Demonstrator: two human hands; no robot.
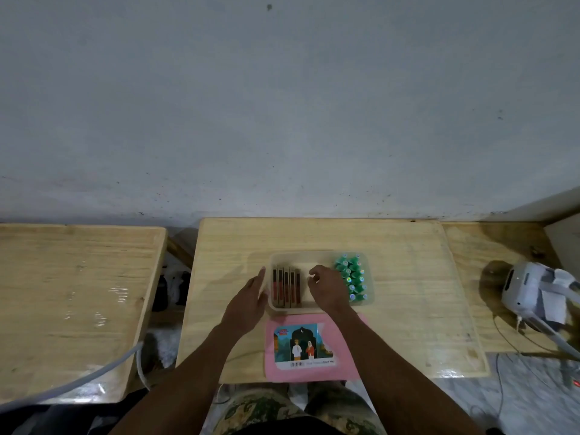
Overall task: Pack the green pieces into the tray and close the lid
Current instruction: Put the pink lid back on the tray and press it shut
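A clear plastic tray (pixel 317 254) sits in the middle of the wooden table (pixel 408 293). Several green pieces (pixel 353 276) stand in rows in its right part. Several dark red and brown flat boxes (pixel 286 288) stand on edge in its left part. My left hand (pixel 251 298) lies flat against the tray's left wall, fingers stretched out. My right hand (pixel 324 287) hovers over the tray's middle with the fingers curled; whether it holds anything is hidden. The pink lid (pixel 314 372), with a picture label, lies flat on the table just in front of the tray.
A second wooden table (pixel 72 302) stands to the left across a gap. A white device with straps (pixel 530 290) and its cables rest at the right. A grey wall runs behind the tables. A white hose (pixel 94 375) crosses the lower left.
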